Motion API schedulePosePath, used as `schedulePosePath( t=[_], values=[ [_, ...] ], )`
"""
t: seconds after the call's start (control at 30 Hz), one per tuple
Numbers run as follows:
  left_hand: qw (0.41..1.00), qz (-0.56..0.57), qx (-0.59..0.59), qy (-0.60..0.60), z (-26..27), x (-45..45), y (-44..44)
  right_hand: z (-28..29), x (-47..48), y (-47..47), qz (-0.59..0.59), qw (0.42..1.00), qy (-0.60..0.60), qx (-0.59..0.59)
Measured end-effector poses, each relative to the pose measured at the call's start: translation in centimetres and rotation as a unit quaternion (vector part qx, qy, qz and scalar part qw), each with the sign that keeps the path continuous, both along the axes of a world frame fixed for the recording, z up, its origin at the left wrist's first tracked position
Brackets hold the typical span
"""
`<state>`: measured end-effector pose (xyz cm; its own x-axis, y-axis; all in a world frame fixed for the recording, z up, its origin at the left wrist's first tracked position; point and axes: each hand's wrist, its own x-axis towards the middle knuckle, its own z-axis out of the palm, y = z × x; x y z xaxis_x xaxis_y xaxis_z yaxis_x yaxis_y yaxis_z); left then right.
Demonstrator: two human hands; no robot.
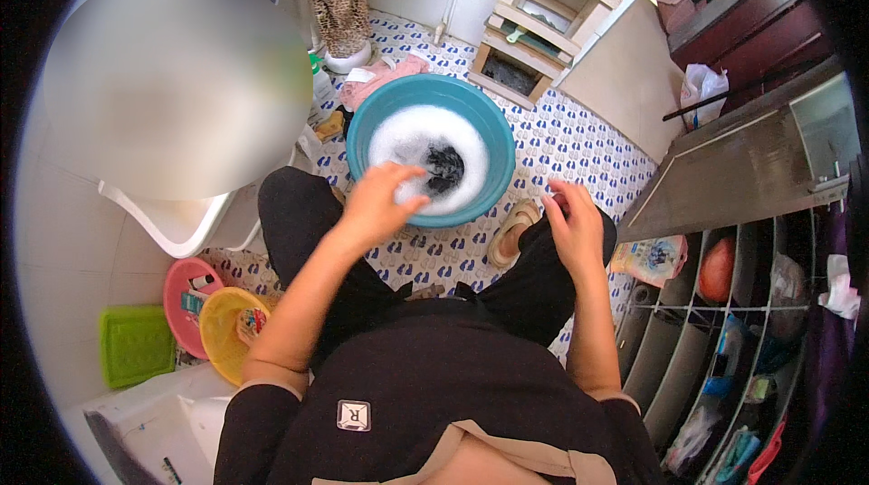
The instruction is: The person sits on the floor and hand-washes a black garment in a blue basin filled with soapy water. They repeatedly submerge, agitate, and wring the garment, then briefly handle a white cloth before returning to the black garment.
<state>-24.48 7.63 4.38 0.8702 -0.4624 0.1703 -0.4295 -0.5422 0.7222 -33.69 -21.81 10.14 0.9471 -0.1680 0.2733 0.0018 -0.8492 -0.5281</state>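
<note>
A round teal plastic basin (500, 135) stands on the patterned floor, holding white suds (468, 129). Dark wet fabric (445, 169) shows through the middle of the foam. My left hand (383, 203) hovers over the basin's near left edge, fingers apart and holding nothing. Above my right knee, to the right of the basin, is my right hand (574, 220), its fingers parted and slightly bent, also with nothing in it. A pink cloth (397, 74) lies against the basin's far left side. Beside the basin's left side is a yellowish block (330, 126), perhaps soap or a sponge.
A shelf rack (679, 349) with bags stands at right, below a dark panel (740, 159). Pink (173, 308) and yellow (214, 342) baskets and a green container (136, 346) are at lower left. A wooden stand (499, 81) is at the back. A blurred area covers the upper left.
</note>
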Motion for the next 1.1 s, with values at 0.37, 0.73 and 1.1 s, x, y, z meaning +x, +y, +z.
schedulePosePath(
  t=[0.37, 0.73, 1.1],
  values=[
    [0.932, -0.324, -0.093, 0.134, -7.8, -2.1, -13.8, -10.7, -13.7, -3.8, -0.112, 0.986, 0.11, -0.053],
    [0.947, -0.32, 0.003, 0.02, -10.4, -7.2, -16.0, -11.0, -12.8, -3.6, -0.107, 0.983, 0.124, 0.082],
    [0.828, -0.552, -0.014, 0.1, -9.3, -12.0, -14.5, -8.9, -20.1, -4.5, 0.132, 0.877, 0.421, 0.19]
  ],
)
